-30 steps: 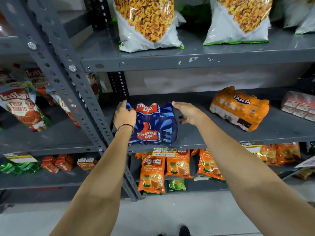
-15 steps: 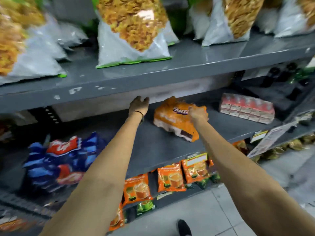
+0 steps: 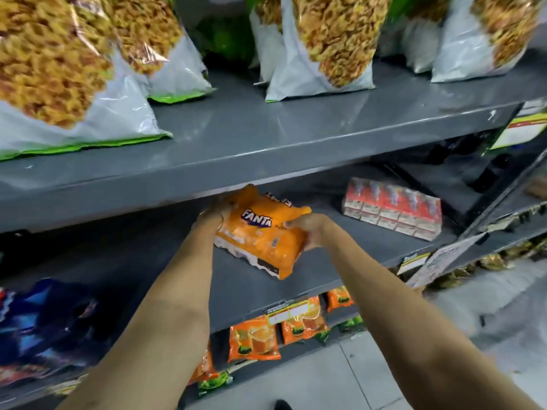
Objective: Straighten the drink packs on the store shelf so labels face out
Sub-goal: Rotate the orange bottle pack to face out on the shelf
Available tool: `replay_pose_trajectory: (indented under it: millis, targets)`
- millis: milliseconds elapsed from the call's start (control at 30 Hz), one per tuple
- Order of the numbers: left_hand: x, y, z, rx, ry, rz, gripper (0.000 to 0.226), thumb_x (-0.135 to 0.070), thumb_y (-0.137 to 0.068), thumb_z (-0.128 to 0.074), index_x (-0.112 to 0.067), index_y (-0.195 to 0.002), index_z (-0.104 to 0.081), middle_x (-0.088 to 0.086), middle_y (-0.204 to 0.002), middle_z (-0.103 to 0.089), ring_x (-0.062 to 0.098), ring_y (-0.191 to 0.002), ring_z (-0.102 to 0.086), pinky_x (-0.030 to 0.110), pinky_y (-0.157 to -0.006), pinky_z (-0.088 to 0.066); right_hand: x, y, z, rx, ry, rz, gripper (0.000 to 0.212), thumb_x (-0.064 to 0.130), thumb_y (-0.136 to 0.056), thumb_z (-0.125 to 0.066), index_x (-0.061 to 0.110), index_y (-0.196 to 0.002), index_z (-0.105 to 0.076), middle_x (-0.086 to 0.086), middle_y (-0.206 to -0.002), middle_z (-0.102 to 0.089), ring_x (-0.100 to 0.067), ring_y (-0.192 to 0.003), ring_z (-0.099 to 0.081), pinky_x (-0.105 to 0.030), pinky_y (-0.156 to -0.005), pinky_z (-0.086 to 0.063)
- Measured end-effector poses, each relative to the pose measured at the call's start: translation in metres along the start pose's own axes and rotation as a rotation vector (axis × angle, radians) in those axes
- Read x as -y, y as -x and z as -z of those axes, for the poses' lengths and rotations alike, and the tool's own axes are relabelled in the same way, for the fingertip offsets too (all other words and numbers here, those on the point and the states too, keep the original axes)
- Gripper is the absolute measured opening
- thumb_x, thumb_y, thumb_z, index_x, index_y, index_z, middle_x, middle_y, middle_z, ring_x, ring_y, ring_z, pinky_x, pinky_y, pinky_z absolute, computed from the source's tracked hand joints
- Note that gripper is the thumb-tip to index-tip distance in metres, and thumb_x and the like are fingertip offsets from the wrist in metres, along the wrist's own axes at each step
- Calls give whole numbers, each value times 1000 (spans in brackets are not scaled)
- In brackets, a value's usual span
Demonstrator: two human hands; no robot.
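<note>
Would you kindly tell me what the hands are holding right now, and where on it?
Both grip the orange Fanta pack: the left hand at its upper-left end, the right hand on its right edge.

A: Light okay on yours?

B: Even and bright from overhead. White glare streaks on the grey upper shelf [image 3: 266, 128] and shiny spots on the snack bags [image 3: 334, 45] above it.

A: Shadows?

B: Deep under that shelf; the back of the middle shelf [image 3: 260, 294] goes dark, far right corner nearly black.

A: Sharpness?

B: Motion blur all over. The blue pack [image 3: 44, 324] at my lower left is smeared, label unreadable. The Fanta pack [image 3: 263, 235] in the middle is sharpest, logo readable.

A: Distortion?

B: Wide-angle. Shelf lines bow and tilt, my forearms balloon at the bottom edge.
</note>
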State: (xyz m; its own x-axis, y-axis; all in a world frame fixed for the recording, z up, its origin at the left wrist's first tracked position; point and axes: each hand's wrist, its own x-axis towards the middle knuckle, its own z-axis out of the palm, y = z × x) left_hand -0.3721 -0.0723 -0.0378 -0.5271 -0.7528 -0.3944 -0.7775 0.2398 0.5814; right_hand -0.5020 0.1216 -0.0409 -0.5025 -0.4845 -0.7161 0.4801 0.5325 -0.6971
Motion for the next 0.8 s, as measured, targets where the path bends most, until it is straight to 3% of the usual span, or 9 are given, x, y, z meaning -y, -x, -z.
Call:
replay_pose_trajectory:
  millis: [133,233,367,467,567,667,733,800]
  targets:
    - [3,39,7,-106,118,-95,61,-39,-84,-60,-19,-140,-45,13,-142,-50,33,-128,-49,45,-107,-41,1,30,-3,-116,34,139,77,10,-75,-78,7,-139,-36,-17,-144,-44,-41,-130,-45,-64,-102,-38]
    - [23,70,8,-161,187,-161,61,-33,-82,-67,-12,-136,-49,15,-136,-54,33,-123,-53,45,-105,-42,-9,52,-6,-203,222,369,74,14,-69,-81,11,-130,-39,-12,-134,-54,-34,-122,-53,-53,-99,-46]
    - [70,93,-14,-215,273,-177,73,-38,-57,-79,-11,-120,-54,19,-123,-57,35,-108,-60,53,-96,-49,-37,77,-4,-182,476,638,80,9,-75,-76,14,-136,-26,-11,-137,-47,-32,-124,-48,-47,-99,-45]
    - [104,113,-42,-249,261,-149,71,-23,-59,-85,-11,-118,-49,18,-119,-57,34,-106,-61,54,-91,-52,-64,80,-2,-166,588,683,78,9,-75,-76,16,-135,-26,-10,-138,-47,-32,-125,-49,-49,-99,-47]
    - [97,149,-36,-234,364,-121,65,-17,-61,-87,-6,-115,-52,9,-106,-60,24,-95,-60,39,-86,-54,-69,81,0,-180,625,676,80,12,-77,-75,16,-140,-26,-12,-139,-48,-34,-125,-50,-45,-96,-47]
    - [85,154,-6,-307,668,-89,37,-40,-84,-65,-10,-106,-60,8,-104,-62,21,-100,-57,35,-89,-49,-59,91,6,-124,404,567,79,32,-78,-75,14,-142,-33,-9,-142,-47,-30,-128,-48,-41,-100,-43]
    - [71,152,14,-259,894,-75,56,-54,-94,-34,-12,-124,-55,12,-128,-57,26,-123,-50,41,-105,-39,-51,97,6,-310,253,521,62,55,-81,-61,11,-124,-54,-13,-130,-58,-32,-119,-56,-43,-102,-45]
    - [52,146,21,-193,910,-61,70,-57,-96,-18,-10,-144,-37,11,-152,-38,28,-141,-34,45,-115,-25,-43,103,0,-485,202,416,67,63,-87,-41,4,-112,-60,-18,-121,-63,-36,-112,-60,-46,-101,-45]
